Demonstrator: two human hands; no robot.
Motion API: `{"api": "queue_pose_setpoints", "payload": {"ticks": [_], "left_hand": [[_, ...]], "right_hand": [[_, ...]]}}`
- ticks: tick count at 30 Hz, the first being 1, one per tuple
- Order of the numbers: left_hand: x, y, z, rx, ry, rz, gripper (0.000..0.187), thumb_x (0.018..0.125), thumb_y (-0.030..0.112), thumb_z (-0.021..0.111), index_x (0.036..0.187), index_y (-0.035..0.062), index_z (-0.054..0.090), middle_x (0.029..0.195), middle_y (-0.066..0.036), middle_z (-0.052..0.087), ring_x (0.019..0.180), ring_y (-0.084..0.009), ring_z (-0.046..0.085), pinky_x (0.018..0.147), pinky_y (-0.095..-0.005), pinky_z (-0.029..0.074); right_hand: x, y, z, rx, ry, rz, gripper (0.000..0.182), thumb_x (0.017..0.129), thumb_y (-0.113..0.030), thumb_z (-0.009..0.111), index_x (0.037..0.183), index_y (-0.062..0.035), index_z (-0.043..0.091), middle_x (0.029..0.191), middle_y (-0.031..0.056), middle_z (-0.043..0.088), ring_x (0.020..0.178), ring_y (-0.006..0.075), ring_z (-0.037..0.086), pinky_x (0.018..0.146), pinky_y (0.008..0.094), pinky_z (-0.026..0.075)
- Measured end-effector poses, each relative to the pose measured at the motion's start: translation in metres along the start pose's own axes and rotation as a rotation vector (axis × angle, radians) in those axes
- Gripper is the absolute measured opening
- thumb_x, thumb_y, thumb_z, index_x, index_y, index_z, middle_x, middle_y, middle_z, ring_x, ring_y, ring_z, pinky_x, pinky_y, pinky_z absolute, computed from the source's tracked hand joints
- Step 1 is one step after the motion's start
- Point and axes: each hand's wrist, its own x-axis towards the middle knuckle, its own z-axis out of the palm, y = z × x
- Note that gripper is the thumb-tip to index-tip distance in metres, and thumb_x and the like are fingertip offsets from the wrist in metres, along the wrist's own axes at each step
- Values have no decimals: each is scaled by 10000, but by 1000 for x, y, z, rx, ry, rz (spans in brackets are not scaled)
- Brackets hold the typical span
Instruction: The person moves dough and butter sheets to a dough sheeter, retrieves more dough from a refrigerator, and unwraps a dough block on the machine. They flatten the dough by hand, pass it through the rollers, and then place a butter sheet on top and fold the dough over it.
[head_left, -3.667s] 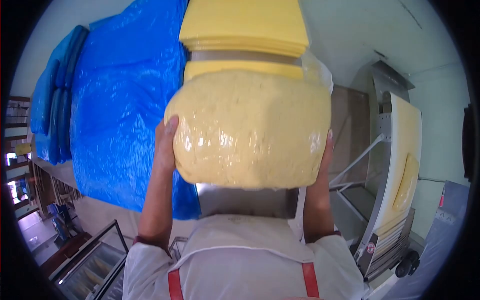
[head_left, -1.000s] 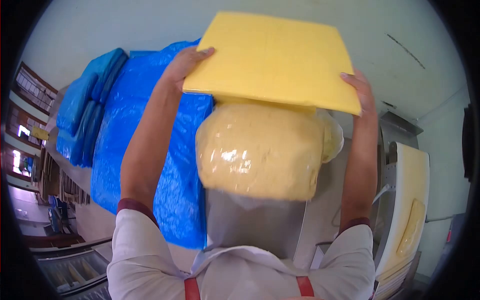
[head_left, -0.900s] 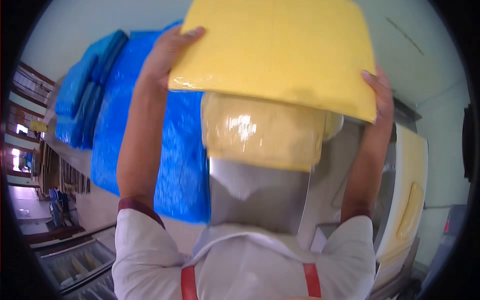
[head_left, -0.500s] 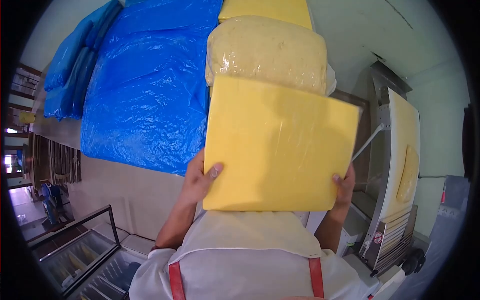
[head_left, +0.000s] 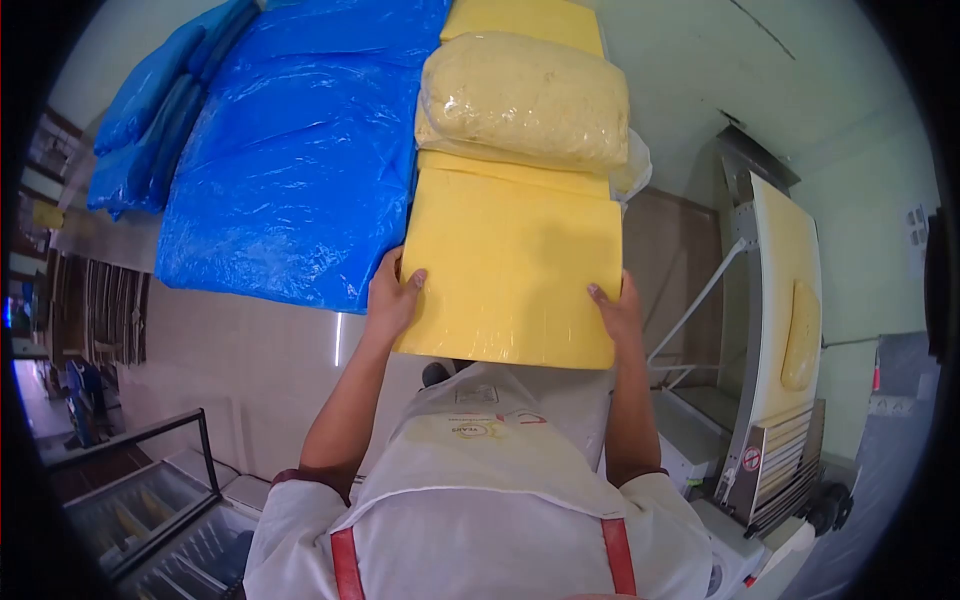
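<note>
Between the two hands a yellow slab [head_left: 510, 270] lies flat, its near edge toward the person. The left hand [head_left: 392, 300] pinches the near left corner, thumb on top; the right hand [head_left: 618, 312] pinches the near right corner, equally close. Just beyond its far edge sits a wrapped dough block [head_left: 525, 98]. A blue sheet [head_left: 290, 160] lies to the left, a dough machine [head_left: 785, 330] to the right.

The slab [head_left: 510, 270] in my hands [head_left: 392, 300] is smooth yellow under glossy clear film. Just beyond my grip lies a rough, lumpy dough [head_left: 525, 95] in shiny plastic wrap, and left of it crinkled glossy blue sheeting [head_left: 290, 160]. To my right, the machine [head_left: 770, 330] has matt grey metal and a smooth cream belt.
</note>
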Motion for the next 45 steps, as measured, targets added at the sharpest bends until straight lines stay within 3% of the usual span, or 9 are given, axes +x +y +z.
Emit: {"api": "queue_pose_setpoints", "payload": {"ticks": [7,10,13,20,25,29,33,36,45], "left_hand": [[-12,23,0,328,108,137,538,791,20,664,1285,-39,460,1263,-246,509,1151,-397,509,984,-417,415],[-21,-18,14,394,95,270,627,779,91,683,1331,-36,415,1361,-258,411,1258,-434,389,1062,-458,324],[-58,-18,6,306,-113,318,635,865,150,619,1414,5,337,1447,-231,321,1332,-406,332,1107,-462,292],[-178,-53,-109,63,386,267,494,908,170,569,1358,54,400,1318,-188,460,1222,-374,460,1024,-440,388],[-273,-92,-235,104,855,-53,452,896,141,580,1325,54,464,1273,-168,513,1137,-321,544,975,-408,433],[-377,-123,-318,99,1224,-260,417,876,111,605,1275,32,514,1214,-163,563,1044,-281,608,929,-372,466],[-470,-143,-384,120,1475,-404,419,861,96,615,1260,13,520,1177,-159,588,1028,-251,623,905,-347,481],[-520,-138,-426,123,1544,-524,414,862,94,613,1258,12,522,1174,-157,592,1028,-244,625,900,-340,485],[-576,-207,-507,-140,1902,-651,447,844,21,617,1279,15,519,1177,-124,609,1041,-212,623,908,-336,491]], "right_hand": [[4,-18,3,-478,61,-86,589,778,-279,754,1243,-17,504,1259,203,519,1164,355,496,979,443,396],[16,30,7,-727,255,-406,785,797,-404,736,1352,34,395,1344,262,435,1267,405,394,1071,478,306],[-7,-37,27,-570,220,-690,716,840,-391,701,1356,10,409,1365,233,431,1269,381,405,1071,474,324],[-107,-141,184,-238,-652,-1042,570,795,-101,674,1304,22,450,1344,213,455,1259,373,420,1073,460,306],[-194,-214,333,-187,-1075,-1247,547,745,25,650,1271,-24,509,1305,147,514,1220,291,483,980,391,394],[-305,-260,452,-159,-1419,-1161,480,753,-81,704,1203,-13,550,1221,169,565,1135,341,545,955,423,437],[-429,-297,546,-130,-1635,-1502,491,754,-124,732,1194,-11,546,1147,185,588,1052,340,583,895,389,469],[-518,-309,591,-92,-1850,-1355,490,757,-133,737,1191,-12,543,1123,191,591,1043,339,587,905,399,466],[-702,-261,739,-549,-2551,-1587,538,820,-263,704,1269,-22,534,1185,210,590,1077,342,589,907,395,475]]}}
